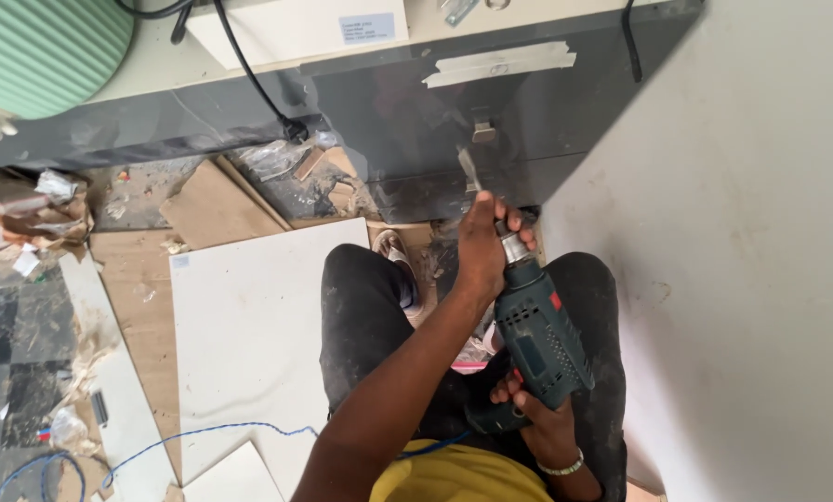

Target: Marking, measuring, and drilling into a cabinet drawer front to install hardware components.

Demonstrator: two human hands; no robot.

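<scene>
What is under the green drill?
Under the drill you can see the person's legs in dark trousers. The right hand holds its handle from below; the left hand grips the chuck. The floor directly beneath is hidden by the legs.

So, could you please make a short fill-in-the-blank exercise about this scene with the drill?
1. The right hand holds the handle of a dark green ____.
2. The left hand closes around the drill's ____, at the front end near the flat bit.
3. A thin ____ cable lies across the white board on the floor.
4. The person wears a ____ shirt.

Missing words: drill; chuck; blue; yellow
</scene>
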